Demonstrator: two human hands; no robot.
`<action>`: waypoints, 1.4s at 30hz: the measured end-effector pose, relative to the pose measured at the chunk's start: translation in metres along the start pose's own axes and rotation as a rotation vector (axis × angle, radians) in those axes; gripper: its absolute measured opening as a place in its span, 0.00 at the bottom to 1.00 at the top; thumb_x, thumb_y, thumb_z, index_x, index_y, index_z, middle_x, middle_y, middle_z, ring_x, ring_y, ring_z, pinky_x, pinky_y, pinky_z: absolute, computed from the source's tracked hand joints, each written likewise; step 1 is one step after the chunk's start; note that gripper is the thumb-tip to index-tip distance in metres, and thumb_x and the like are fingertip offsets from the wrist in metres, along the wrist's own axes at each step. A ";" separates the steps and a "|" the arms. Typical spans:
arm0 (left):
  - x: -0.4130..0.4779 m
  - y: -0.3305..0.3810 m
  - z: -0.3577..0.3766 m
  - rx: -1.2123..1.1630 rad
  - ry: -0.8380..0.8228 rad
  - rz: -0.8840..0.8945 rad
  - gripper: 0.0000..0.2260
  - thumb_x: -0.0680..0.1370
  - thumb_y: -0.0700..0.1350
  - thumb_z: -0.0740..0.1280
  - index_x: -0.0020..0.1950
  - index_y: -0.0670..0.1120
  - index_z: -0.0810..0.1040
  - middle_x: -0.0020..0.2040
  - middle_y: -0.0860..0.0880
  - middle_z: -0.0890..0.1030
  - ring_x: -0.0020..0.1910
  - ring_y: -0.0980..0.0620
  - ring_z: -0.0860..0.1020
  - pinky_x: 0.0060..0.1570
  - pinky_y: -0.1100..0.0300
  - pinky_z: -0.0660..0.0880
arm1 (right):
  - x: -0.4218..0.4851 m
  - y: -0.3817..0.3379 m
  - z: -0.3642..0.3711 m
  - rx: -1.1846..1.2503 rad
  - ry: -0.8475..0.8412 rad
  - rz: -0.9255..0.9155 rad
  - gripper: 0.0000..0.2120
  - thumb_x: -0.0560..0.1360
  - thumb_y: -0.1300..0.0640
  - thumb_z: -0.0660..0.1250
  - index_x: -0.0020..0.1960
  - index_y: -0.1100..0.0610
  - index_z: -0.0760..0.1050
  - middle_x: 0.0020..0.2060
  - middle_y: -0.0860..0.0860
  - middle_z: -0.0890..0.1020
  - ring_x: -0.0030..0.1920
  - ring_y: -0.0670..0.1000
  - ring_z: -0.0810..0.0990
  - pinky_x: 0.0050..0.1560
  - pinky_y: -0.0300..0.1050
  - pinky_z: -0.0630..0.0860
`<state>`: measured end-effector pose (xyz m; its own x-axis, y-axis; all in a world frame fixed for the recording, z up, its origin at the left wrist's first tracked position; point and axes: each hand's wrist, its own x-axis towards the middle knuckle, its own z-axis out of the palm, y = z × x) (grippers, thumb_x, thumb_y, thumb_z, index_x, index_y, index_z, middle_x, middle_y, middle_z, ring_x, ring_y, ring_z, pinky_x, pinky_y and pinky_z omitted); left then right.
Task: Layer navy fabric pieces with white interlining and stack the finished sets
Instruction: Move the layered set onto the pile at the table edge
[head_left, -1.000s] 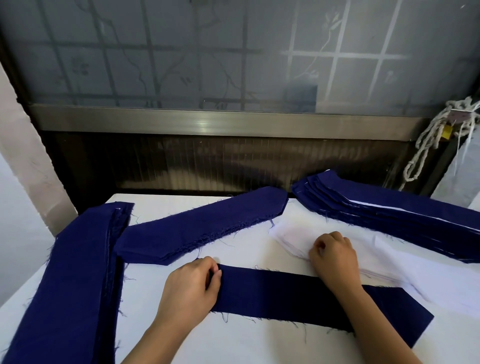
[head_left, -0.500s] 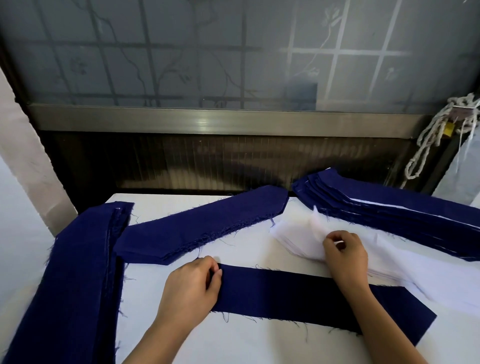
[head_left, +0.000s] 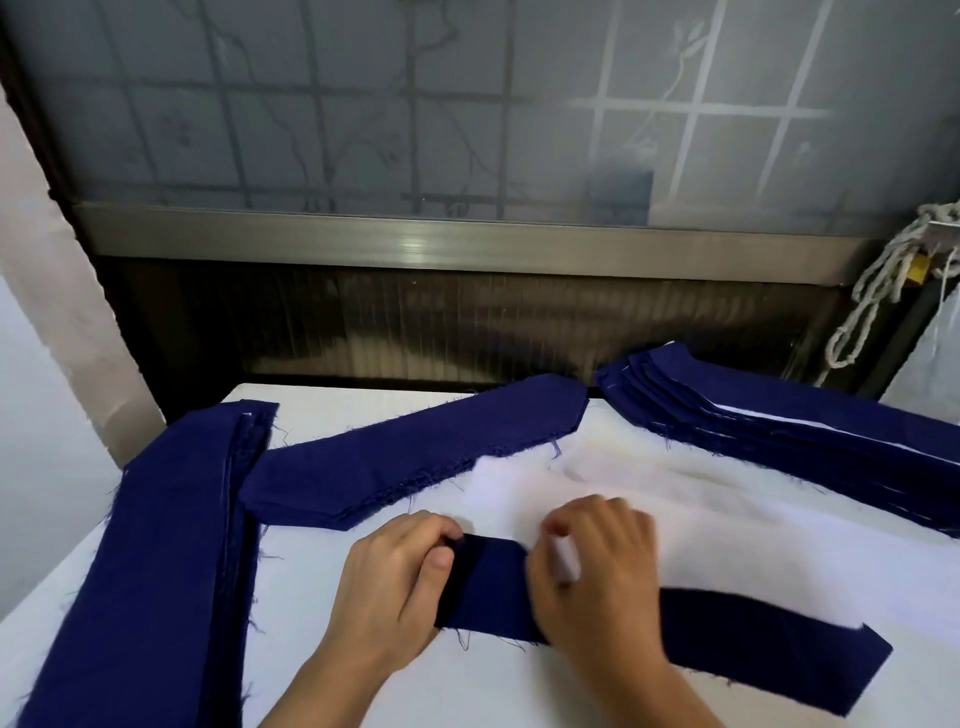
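Note:
A navy strip lies across the white table in front of me. My left hand grips its left end, fingers curled over the edge and thumb on the cloth. My right hand is blurred and pinches a white interlining piece, which lies over the strip's upper right part. Only the strip's pointed right end shows below the white. The rest of the white pile merges with this piece behind my right hand.
A long stack of navy pieces runs along the table's left edge. Another navy pile lies diagonally behind my left hand. At the back right sits a stack of layered navy-and-white sets. A rope hangs at the right wall.
My right hand lifted a white interlining piece off the pile and pulled it left and toward me onto the navy strip. My left hand stayed on the strip's left end.

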<state>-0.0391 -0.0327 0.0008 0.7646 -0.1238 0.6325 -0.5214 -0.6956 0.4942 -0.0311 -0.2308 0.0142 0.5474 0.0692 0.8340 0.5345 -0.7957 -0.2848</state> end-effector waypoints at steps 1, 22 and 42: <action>-0.001 0.000 -0.001 -0.018 -0.006 0.017 0.20 0.83 0.61 0.46 0.42 0.56 0.72 0.37 0.65 0.73 0.35 0.62 0.73 0.34 0.62 0.69 | -0.006 -0.010 0.006 0.005 -0.026 -0.070 0.03 0.70 0.59 0.65 0.38 0.57 0.76 0.36 0.49 0.77 0.37 0.54 0.73 0.41 0.49 0.66; -0.009 0.011 -0.002 0.062 0.123 0.172 0.07 0.77 0.44 0.62 0.40 0.44 0.72 0.24 0.56 0.66 0.24 0.54 0.64 0.28 0.71 0.55 | -0.017 -0.003 0.011 0.288 -0.651 0.137 0.33 0.70 0.57 0.60 0.71 0.38 0.55 0.56 0.37 0.70 0.65 0.39 0.59 0.65 0.34 0.62; 0.003 -0.001 0.007 0.121 0.128 -0.644 0.13 0.71 0.52 0.61 0.34 0.44 0.67 0.25 0.48 0.72 0.26 0.48 0.69 0.28 0.56 0.65 | -0.013 0.124 -0.106 -0.380 -0.747 0.317 0.27 0.69 0.57 0.62 0.67 0.41 0.65 0.45 0.41 0.76 0.48 0.46 0.70 0.58 0.37 0.55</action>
<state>-0.0335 -0.0375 -0.0025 0.8539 0.4229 0.3033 0.0762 -0.6781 0.7310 -0.0406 -0.3940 0.0182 0.9804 0.0801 0.1799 0.1102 -0.9803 -0.1637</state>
